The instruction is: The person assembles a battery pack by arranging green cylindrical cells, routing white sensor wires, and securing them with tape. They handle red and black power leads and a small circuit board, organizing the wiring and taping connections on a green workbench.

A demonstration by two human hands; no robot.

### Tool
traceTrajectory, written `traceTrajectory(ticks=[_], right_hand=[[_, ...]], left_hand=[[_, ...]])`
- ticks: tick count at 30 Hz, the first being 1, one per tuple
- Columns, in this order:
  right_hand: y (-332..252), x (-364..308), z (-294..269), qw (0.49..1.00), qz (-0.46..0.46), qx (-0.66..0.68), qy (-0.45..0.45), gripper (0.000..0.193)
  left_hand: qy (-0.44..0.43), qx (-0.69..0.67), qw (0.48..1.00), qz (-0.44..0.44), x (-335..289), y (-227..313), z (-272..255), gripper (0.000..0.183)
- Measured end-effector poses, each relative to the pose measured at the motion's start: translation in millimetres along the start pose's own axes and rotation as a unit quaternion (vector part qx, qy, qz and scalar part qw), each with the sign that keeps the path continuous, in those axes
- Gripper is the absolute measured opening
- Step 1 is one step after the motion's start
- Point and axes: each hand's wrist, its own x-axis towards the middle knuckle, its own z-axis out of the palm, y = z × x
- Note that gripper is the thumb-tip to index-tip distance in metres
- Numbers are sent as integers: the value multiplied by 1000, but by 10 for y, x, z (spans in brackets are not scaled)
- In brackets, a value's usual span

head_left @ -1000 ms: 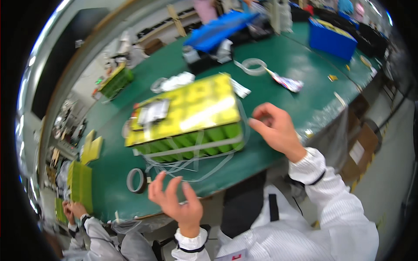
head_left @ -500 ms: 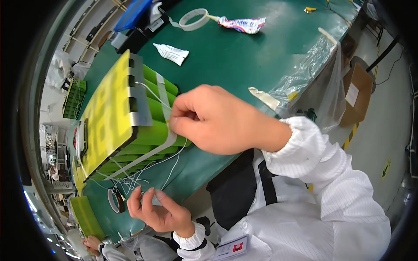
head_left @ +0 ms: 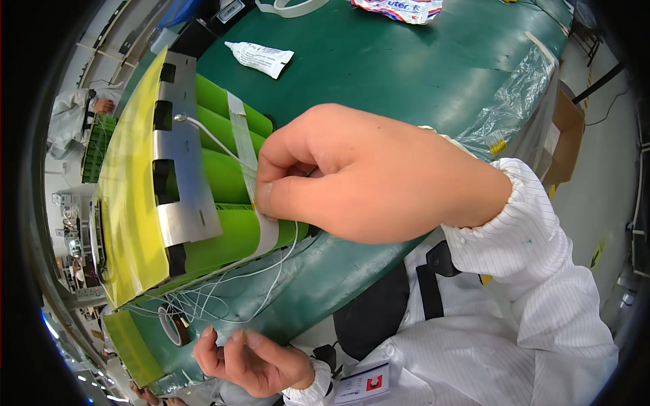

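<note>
Where I have right hand at green battery pack, its fingers clamp white wire | left hand fingers loosely curled, apart | tape roll on worktop

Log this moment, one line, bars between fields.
right hand: touching thin white wire | left hand: curled, nothing visibly held | green cylindrical cells: crossed by pale tape

Ahead of you, a white squeeze tube lies on the green tabletop; to your right, clear plastic film drapes over its edge near a cardboard box.
</note>
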Motion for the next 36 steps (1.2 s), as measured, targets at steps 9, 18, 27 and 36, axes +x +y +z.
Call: traceTrajectory(ticks=[9, 18, 27, 36], right_hand=[[-16, -21, 4, 999, -20, -27, -9, 25], [59, -15, 22, 999, -29, -32, -6, 20], [90, -17, 15, 1000, -11, 6, -16, 19], [177, -21, 49, 999, -26, 27, -17, 19]], left_hand=[[34, -32, 998, -34, -36, 9, 34, 15], [45, -49, 998, -16, -31, -16, 66, 15], [-7, 23, 1000, 7, 55, 31, -7, 13], [14, 13, 999, 44, 119, 63, 56, 13]])
